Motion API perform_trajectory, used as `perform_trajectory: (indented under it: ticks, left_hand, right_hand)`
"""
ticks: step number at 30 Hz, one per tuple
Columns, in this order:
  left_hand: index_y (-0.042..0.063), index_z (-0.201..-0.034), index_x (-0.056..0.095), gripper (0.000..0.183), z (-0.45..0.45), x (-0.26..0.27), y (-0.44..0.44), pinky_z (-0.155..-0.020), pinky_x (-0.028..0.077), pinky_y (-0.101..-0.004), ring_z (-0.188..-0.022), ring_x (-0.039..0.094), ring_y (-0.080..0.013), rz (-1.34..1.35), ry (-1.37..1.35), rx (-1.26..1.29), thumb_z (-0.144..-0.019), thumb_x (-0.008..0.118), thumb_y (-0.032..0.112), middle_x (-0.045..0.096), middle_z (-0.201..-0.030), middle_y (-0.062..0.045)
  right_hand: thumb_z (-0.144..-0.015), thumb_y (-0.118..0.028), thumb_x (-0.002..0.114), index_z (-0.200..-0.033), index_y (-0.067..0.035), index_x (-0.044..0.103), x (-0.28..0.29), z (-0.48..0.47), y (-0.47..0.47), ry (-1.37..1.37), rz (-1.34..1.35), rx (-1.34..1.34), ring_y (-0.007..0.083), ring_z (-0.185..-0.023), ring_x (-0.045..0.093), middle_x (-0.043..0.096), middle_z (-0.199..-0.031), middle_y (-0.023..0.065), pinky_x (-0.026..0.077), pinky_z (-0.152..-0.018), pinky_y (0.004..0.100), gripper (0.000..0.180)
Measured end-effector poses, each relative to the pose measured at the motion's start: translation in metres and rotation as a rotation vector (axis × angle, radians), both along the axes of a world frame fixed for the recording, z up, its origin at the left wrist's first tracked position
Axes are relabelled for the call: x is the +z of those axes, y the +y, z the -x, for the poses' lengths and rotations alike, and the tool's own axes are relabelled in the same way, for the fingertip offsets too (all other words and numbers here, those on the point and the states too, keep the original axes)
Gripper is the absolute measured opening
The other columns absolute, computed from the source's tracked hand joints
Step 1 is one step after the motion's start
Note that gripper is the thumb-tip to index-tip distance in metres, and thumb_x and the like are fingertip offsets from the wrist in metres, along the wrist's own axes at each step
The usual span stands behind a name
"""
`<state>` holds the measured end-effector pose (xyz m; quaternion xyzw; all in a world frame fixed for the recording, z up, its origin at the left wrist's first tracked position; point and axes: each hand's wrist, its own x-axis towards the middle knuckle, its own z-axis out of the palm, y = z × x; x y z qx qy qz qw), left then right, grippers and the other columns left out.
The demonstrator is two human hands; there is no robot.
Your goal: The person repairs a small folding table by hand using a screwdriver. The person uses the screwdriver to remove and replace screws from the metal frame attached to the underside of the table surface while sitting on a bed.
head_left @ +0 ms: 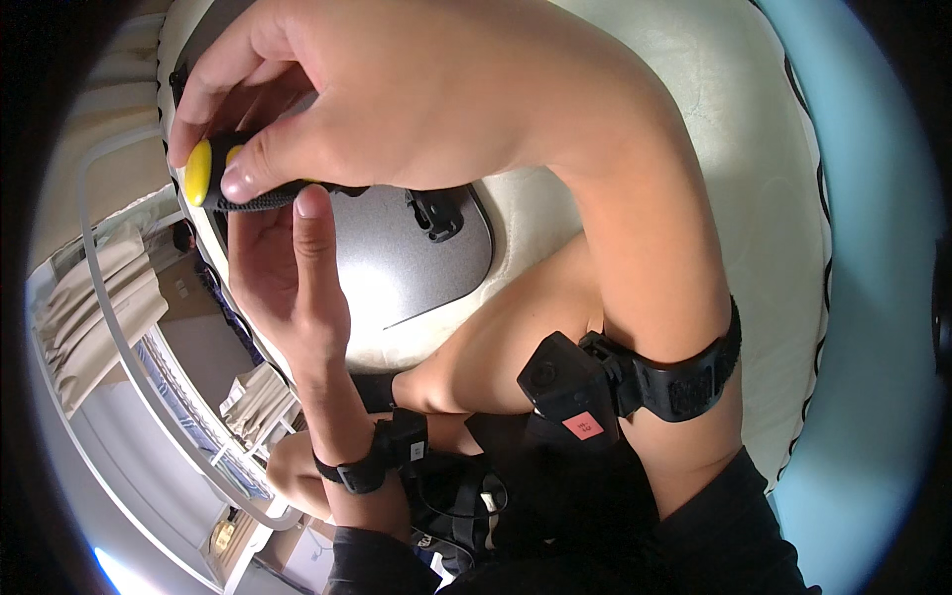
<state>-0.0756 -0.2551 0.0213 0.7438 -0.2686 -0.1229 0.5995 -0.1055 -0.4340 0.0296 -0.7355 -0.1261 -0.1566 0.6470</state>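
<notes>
My right hand (372,97) reaches across from the right and grips a black object with yellow parts (256,167), perhaps a tool handle, between thumb and fingers. Just below it is my left hand (286,275), palm up, its thumb tip against or very near the object's lower side; its other fingers are partly hidden behind the object. The far end of the object disappears under my right hand. Beneath both hands, a grey flat board or closed laptop (387,260) lies on the pale bedding, with a small black plastic part (436,216) on it.
Cream quilted bedding (744,223) with a dark edging surrounds my bent bare legs (483,335). A light blue surface (855,297) runs along the right. Beyond the left edge are a white bed rail (123,335) and curtains (111,297). Black devices (569,383) are strapped to both forearms.
</notes>
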Motion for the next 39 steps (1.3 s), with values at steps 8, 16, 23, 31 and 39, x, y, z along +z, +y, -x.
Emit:
perform_trajectory:
  ticks: [8,16,23,31,39]
  left_hand:
    - [-0.007,-0.112,0.051,0.029,-0.001,-0.006,-0.005,-0.084,0.044,-0.0240,-0.095,0.058,-0.0128,0.011,0.010,0.070,-0.088,0.062,0.005,0.060,-0.102,-0.008]
    - [-0.005,-0.118,0.047,0.035,0.003,-0.011,-0.007,-0.090,0.042,-0.0261,-0.100,0.056,-0.0133,0.010,-0.005,0.078,-0.087,0.063,0.001,0.059,-0.106,-0.009]
    - [-0.006,-0.110,0.052,0.027,0.008,-0.012,-0.011,-0.081,0.042,-0.0222,-0.091,0.056,-0.0093,0.026,0.135,0.028,-0.087,0.063,0.002,0.061,-0.101,-0.008]
    - [-0.008,-0.118,0.048,0.033,-0.006,-0.019,-0.001,-0.096,0.043,-0.0346,-0.105,0.057,-0.0212,0.032,0.120,0.009,-0.087,0.056,-0.003,0.059,-0.111,-0.014]
    - [-0.006,-0.116,0.048,0.030,-0.002,-0.020,-0.004,-0.088,0.047,-0.0303,-0.099,0.059,-0.0167,-0.040,-0.051,0.098,-0.087,0.056,-0.002,0.059,-0.109,-0.013]
  right_hand:
    - [-0.074,-0.025,0.074,-0.100,-0.005,0.068,-0.003,-0.010,0.020,0.004,0.040,-0.174,0.0221,-0.086,0.067,0.069,-0.092,0.0105,0.051,-0.081,0.0313,0.033]
    - [-0.071,-0.029,0.077,-0.099,-0.004,0.067,0.007,-0.007,0.019,0.124,0.052,-0.091,0.0229,-0.082,0.067,0.068,-0.090,0.0126,0.053,-0.075,0.0313,0.039]
    - [-0.070,-0.033,0.076,-0.104,-0.004,0.065,0.005,0.006,-0.001,0.187,0.151,-0.011,0.0250,-0.079,0.067,0.068,-0.087,0.0136,0.053,-0.075,0.0322,0.046]
    - [-0.073,-0.035,0.074,-0.103,0.000,0.065,0.009,-0.006,0.014,0.243,0.057,-0.032,0.0276,-0.076,0.067,0.068,-0.087,0.0177,0.054,-0.073,0.0341,0.047]
    - [-0.073,-0.031,0.075,-0.111,-0.004,0.061,0.015,-0.009,0.018,0.247,0.090,-0.053,0.0272,-0.095,0.065,0.067,-0.100,0.0151,0.050,-0.084,0.0355,0.049]
